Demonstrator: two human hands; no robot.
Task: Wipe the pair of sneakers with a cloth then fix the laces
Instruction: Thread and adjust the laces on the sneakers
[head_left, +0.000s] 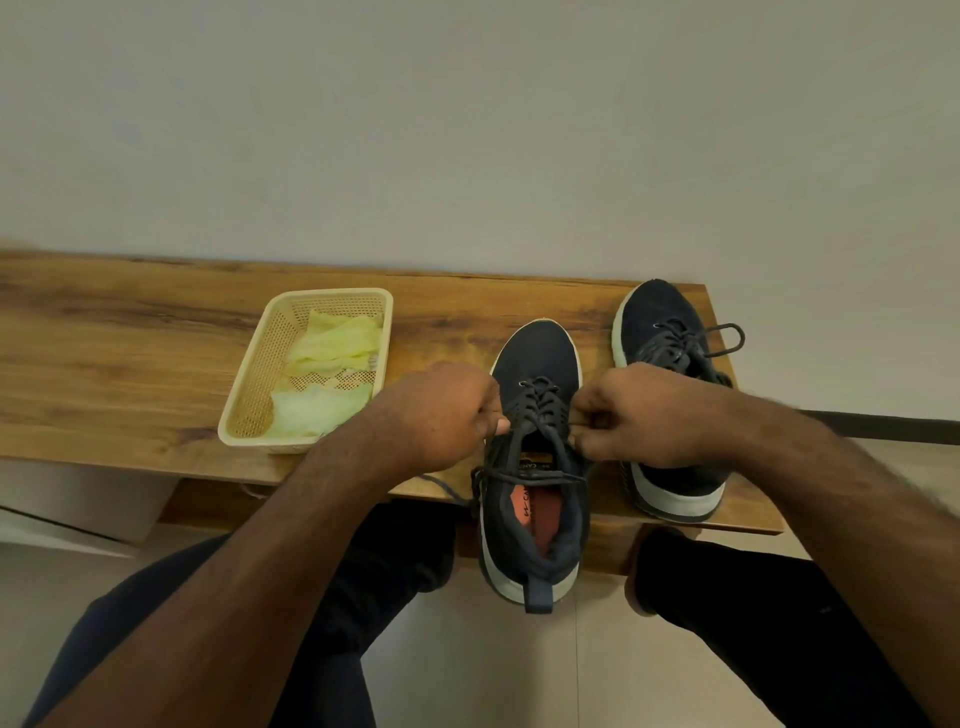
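Observation:
A dark navy sneaker (535, 358) with a white sole lies toe-away on the wooden table (130, 332), its heel hanging over the front edge. My left hand (441, 415) pinches its dark lace (537, 410) on the left side, and my right hand (649, 415) pinches the lace on the right. The lace runs taut between both hands across the eyelets. The second sneaker (660, 322) stands to the right with its laces tied in a loop, partly hidden behind my right hand.
A beige plastic basket (260, 364) holding crumpled yellow-green cloths (332, 343) sits left of the sneakers. A plain wall rises behind the table. The table's right end lies just beyond the second sneaker. My legs in dark trousers are below the front edge.

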